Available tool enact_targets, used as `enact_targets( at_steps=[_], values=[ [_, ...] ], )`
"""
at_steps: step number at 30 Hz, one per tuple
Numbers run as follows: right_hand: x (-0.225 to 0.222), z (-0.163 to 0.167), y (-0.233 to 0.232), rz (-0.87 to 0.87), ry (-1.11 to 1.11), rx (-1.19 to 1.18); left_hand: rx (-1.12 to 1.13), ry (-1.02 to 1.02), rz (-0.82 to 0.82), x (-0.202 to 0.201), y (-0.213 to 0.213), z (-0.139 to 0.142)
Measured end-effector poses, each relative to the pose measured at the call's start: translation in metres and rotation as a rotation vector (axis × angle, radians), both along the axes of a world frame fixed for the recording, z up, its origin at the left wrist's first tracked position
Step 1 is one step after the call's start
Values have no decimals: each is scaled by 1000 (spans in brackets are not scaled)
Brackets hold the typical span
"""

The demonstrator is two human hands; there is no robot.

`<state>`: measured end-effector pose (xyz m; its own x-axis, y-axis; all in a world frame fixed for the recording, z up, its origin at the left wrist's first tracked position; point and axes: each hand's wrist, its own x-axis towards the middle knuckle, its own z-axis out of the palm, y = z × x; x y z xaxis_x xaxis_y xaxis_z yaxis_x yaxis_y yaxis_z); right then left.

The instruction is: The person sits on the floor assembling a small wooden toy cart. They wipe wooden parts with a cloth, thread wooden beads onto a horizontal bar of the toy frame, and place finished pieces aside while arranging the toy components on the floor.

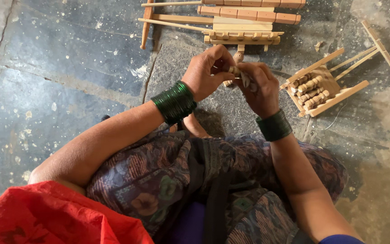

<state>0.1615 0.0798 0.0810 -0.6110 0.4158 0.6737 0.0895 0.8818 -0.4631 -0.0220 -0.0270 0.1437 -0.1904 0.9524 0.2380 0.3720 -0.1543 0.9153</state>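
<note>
Pale turned-wood pieces [242,77] sit pinched between both hands above the grey stone floor [68,81]. The left hand [206,72] has its fingers closed on them, and the right hand [260,88] clamps the same small cluster. The tight grip could let one piece slip and roll toward the small wooden rack of spindles [314,90] nearby.

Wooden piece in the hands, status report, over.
Left hand and right hand both pinch small wooden piece. Wooden frame lies right, apart. Nothing in the way.
</note>
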Motion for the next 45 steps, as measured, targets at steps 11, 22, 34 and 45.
enact_targets(
  at_steps=[11,22,34,45],
  values=[
    [23,18,8,570,312,-1780,379,688,-167,5,1,5],
    [25,36,0,427,320,-1076,-199,55,29,-4,4,6],
    [23,24,9,215,211,-708,-9,-144,-85,-1,-2,13],
    [27,44,2,409,277,-1298,194,457,-133,0,-1,16]
  ],
)
